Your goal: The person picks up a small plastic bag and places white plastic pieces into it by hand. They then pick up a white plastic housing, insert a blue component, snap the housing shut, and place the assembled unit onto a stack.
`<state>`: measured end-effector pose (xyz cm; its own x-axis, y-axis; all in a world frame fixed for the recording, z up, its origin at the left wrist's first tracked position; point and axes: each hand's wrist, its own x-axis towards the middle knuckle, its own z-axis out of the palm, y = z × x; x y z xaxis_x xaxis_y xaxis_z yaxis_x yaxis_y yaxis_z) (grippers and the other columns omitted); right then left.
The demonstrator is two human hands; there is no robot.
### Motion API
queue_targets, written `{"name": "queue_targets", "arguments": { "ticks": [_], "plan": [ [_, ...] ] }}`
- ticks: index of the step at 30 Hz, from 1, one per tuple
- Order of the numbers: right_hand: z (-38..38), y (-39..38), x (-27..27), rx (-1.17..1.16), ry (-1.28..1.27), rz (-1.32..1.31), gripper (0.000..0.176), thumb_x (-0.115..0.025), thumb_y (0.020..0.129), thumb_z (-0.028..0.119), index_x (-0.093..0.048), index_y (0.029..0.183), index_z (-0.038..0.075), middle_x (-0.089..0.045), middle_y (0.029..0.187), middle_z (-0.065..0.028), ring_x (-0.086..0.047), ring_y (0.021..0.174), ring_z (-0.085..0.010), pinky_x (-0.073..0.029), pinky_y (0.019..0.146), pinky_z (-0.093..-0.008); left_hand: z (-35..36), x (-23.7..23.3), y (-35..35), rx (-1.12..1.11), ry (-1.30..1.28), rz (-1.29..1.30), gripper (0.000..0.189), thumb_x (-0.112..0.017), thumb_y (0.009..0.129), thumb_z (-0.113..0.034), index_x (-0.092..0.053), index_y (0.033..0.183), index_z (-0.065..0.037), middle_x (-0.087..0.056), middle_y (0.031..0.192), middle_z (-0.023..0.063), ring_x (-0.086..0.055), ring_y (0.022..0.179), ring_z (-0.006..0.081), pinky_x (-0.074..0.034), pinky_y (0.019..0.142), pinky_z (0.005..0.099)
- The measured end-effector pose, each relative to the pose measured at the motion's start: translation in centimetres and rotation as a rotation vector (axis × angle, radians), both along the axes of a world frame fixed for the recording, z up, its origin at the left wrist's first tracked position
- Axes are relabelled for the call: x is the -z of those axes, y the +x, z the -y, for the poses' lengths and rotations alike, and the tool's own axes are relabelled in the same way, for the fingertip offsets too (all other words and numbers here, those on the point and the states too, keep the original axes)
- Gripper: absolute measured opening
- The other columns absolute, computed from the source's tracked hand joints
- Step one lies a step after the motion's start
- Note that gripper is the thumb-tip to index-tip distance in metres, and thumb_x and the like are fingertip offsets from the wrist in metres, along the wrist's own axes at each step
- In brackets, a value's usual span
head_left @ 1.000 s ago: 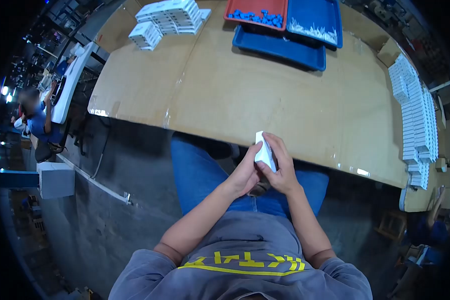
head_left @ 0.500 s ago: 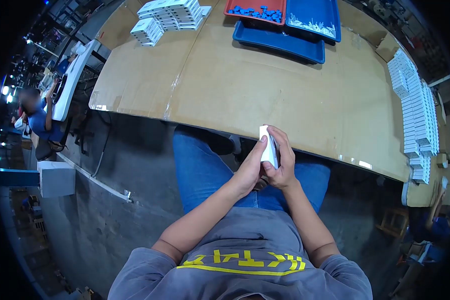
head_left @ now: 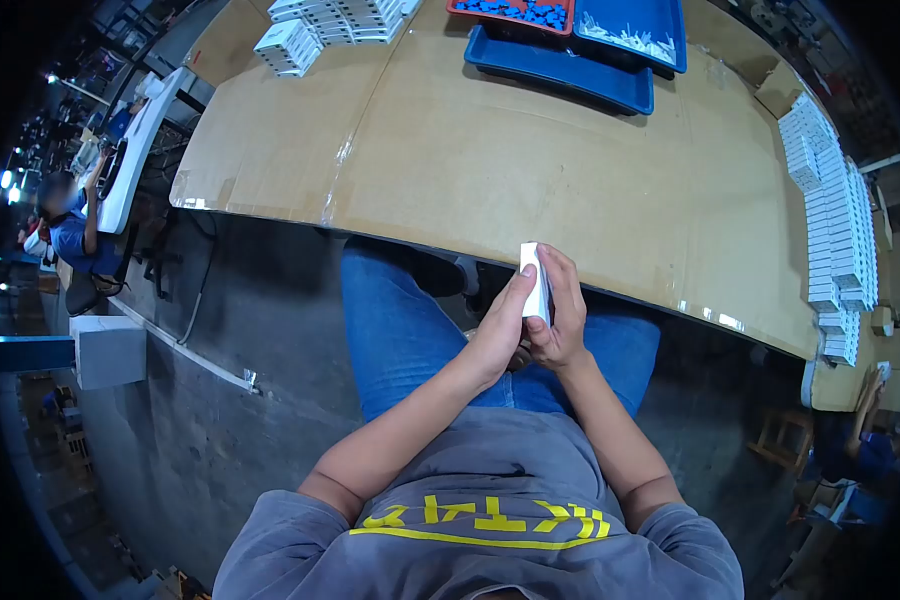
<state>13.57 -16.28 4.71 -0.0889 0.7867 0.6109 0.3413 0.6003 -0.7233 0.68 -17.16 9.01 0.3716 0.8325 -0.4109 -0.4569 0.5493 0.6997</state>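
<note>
A small white box-shaped piece (head_left: 533, 283) stands on its edge between my two hands, just off the table's front edge and above my lap. My left hand (head_left: 500, 330) is closed against its left side, thumb along the near face. My right hand (head_left: 562, 310) wraps its right side, fingers reaching up toward the top. Palms and fingers cover most of the piece, so its exact kind does not show.
White stacked units (head_left: 345, 22) stand at the table's far left, and more white stacks (head_left: 830, 220) line the right side. At the back are a red tray (head_left: 515, 12) of blue parts, a blue tray (head_left: 625, 45) of white parts and a shallow blue tray (head_left: 560, 75). People sit far left and right.
Both hands still hold the white piece, now turned slightly so its white side shows more upright. The table and trays sit slightly higher in view.
</note>
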Motion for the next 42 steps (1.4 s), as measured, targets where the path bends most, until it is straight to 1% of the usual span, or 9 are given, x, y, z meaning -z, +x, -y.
{"name": "queue_targets", "arguments": {
  "ticks": [3, 6, 9, 12, 18, 21, 24, 33, 42],
  "plan": [
    [-0.2, 0.0, 0.0, -0.048, -0.016, 0.0, 0.083, -0.054, 0.101, 0.06, -0.05, 0.146, -0.009, -0.053, 0.142, -0.034, -0.056, 0.129, -0.0474, -0.047, 0.108, -0.0504, 0.0, -0.2, 0.1, -0.021, 0.008, -0.038, 0.055, -0.045, 0.111, -0.053, -0.049, 0.141, -0.007, -0.063, 0.117, 0.0046, -0.065, 0.101, 0.0119, -0.054, 0.086, 0.0283],
    [-0.4, -0.3, -0.3, -0.065, -0.013, -0.013, 0.083, -0.052, 0.103, 0.059, -0.049, 0.147, -0.011, -0.051, 0.143, -0.0349, -0.056, 0.13, -0.0472, -0.047, 0.108, -0.0498, -0.1, -0.6, 0.3, -0.06, 0.009, -0.073, 0.052, -0.045, 0.111, -0.052, -0.051, 0.138, -0.008, -0.063, 0.113, 0.0034, -0.064, 0.098, 0.0099, -0.054, 0.083, 0.0257],
    [-0.1, -0.5, 0.6, -0.035, -0.022, -0.018, 0.081, -0.048, 0.106, 0.058, -0.049, 0.147, -0.012, -0.051, 0.144, -0.0357, -0.056, 0.131, -0.0474, -0.047, 0.108, -0.0493, -0.2, -0.5, 0.1, -0.034, -0.015, -0.083, 0.051, -0.045, 0.111, -0.051, -0.052, 0.137, -0.008, -0.063, 0.111, 0.0031, -0.063, 0.096, 0.0088, -0.053, 0.081, 0.0243],
    [0.0, -0.6, 0.9, -0.007, -0.002, -0.03, 0.081, -0.045, 0.108, 0.056, -0.048, 0.147, -0.014, -0.052, 0.143, -0.0361, -0.056, 0.13, -0.0474, -0.047, 0.108, -0.0491, -0.3, -0.4, 0.4, -0.049, 0.029, -0.094, 0.05, -0.044, 0.111, -0.051, -0.054, 0.135, -0.007, -0.063, 0.109, 0.0028, -0.062, 0.095, 0.0082, -0.052, 0.079, 0.0238],
    [0.2, -0.5, 1.1, 0.009, 0.005, -0.028, 0.082, -0.036, 0.109, 0.058, -0.047, 0.147, -0.015, -0.051, 0.143, -0.0363, -0.056, 0.13, -0.0479, -0.047, 0.108, -0.0497, -0.1, -0.8, 1.1, -0.08, 0.025, -0.072, 0.052, -0.044, 0.111, -0.05, -0.055, 0.134, -0.005, -0.063, 0.107, 0.0025, -0.061, 0.095, 0.0089, -0.051, 0.08, 0.0245],
    [0.4, -0.7, 1.3, 0.048, -0.005, 0.005, 0.083, -0.031, 0.11, 0.058, -0.046, 0.148, -0.015, -0.05, 0.144, -0.0364, -0.056, 0.13, -0.0484, -0.047, 0.108, -0.0501, -0.2, -1.1, 0.9, -0.068, 0.033, -0.108, 0.052, -0.043, 0.112, -0.049, -0.055, 0.134, -0.004, -0.063, 0.109, 0.0032, -0.061, 0.096, 0.0096, -0.051, 0.082, 0.0247],
    [0.5, -0.8, 1.6, 0.048, -0.011, 0.04, 0.083, -0.03, 0.11, 0.058, -0.046, 0.148, -0.014, -0.048, 0.145, -0.0364, -0.055, 0.13, -0.0487, -0.047, 0.108, -0.0507, -0.1, -0.7, 0.8, -0.052, 0.016, -0.12, 0.052, -0.043, 0.112, -0.048, -0.056, 0.135, -0.004, -0.064, 0.11, 0.0038, -0.061, 0.097, 0.0101, -0.051, 0.083, 0.0252],
    [0.4, -0.7, 1.8, 0.006, -0.011, 0.014, 0.078, -0.03, 0.112, 0.054, -0.048, 0.146, -0.014, -0.052, 0.141, -0.0369, -0.056, 0.129, -0.0496, -0.047, 0.108, -0.0511, 0.0, -0.4, 0.8, -0.083, -0.022, -0.123, 0.054, -0.044, 0.111, -0.049, -0.056, 0.136, -0.003, -0.064, 0.11, 0.0042, -0.061, 0.097, 0.0108, -0.051, 0.084, 0.0258],
    [0.6, -0.6, 2.4, -0.04, -0.035, -0.012, 0.076, -0.03, 0.112, 0.051, -0.05, 0.144, -0.015, -0.052, 0.141, -0.0371, -0.056, 0.129, -0.0499, -0.047, 0.108, -0.0507, 0.3, 0.8, 1.0, -0.131, 0.023, -0.154, 0.055, -0.045, 0.111, -0.049, -0.055, 0.138, -0.003, -0.064, 0.112, 0.0049, -0.061, 0.1, 0.0115, -0.05, 0.086, 0.0272]
  ]
}}
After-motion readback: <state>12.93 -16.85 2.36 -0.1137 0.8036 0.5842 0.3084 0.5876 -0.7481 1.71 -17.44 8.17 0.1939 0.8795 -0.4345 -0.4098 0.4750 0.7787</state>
